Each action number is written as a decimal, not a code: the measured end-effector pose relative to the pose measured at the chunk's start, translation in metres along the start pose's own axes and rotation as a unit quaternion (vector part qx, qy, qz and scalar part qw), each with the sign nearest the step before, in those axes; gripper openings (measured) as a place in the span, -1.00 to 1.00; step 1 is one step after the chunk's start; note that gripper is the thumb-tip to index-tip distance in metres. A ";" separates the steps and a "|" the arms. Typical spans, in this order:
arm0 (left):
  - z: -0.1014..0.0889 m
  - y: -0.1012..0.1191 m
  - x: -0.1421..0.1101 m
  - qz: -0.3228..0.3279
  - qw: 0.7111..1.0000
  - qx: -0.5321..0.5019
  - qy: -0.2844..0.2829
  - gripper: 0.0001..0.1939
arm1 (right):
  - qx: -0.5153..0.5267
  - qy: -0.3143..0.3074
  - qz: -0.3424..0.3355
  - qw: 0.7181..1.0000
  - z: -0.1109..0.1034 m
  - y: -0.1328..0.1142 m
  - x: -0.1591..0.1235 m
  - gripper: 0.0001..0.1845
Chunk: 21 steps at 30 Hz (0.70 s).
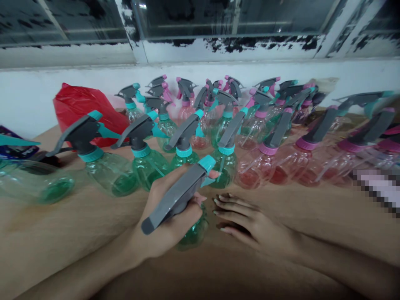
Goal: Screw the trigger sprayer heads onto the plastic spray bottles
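Observation:
My left hand (162, 229) is wrapped around the neck of a green spray bottle (195, 233) with a grey trigger head and a teal nozzle. The bottle is at the near side of the wooden table (100, 237), its nozzle pointing away to the right. Part of its body and collar is hidden behind my fingers. To the right of the bottle, my right hand (246, 221) rests low over the tabletop, fingers stretched out towards it and holding nothing. Just beyond my hands stand another green spray bottle (225, 166) and a pink spray bottle (256, 168).
Rows of green and pink spray bottles fill the table's far half, up to the white wall (31, 100). A red plastic bag (86, 106) sits at the back left. Near the right edge is a blurred-out pale object (379, 185). Windows (193, 21) run above.

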<state>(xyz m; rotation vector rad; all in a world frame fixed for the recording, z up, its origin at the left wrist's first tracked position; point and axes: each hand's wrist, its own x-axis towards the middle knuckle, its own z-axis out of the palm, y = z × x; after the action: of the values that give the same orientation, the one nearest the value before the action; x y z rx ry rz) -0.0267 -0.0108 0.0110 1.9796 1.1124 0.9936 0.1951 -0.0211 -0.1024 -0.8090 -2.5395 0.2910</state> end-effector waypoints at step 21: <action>-0.005 -0.005 0.005 0.030 0.999 0.002 -0.037 -0.72 | 0.013 0.028 -0.001 1.000 0.001 0.000 0.000 -0.61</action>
<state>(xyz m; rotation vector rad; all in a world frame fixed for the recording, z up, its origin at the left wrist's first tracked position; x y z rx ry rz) -0.0314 -0.0037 0.0115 2.0458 1.0210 0.9405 0.1947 -0.0212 -0.1028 -0.7945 -2.4784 0.2953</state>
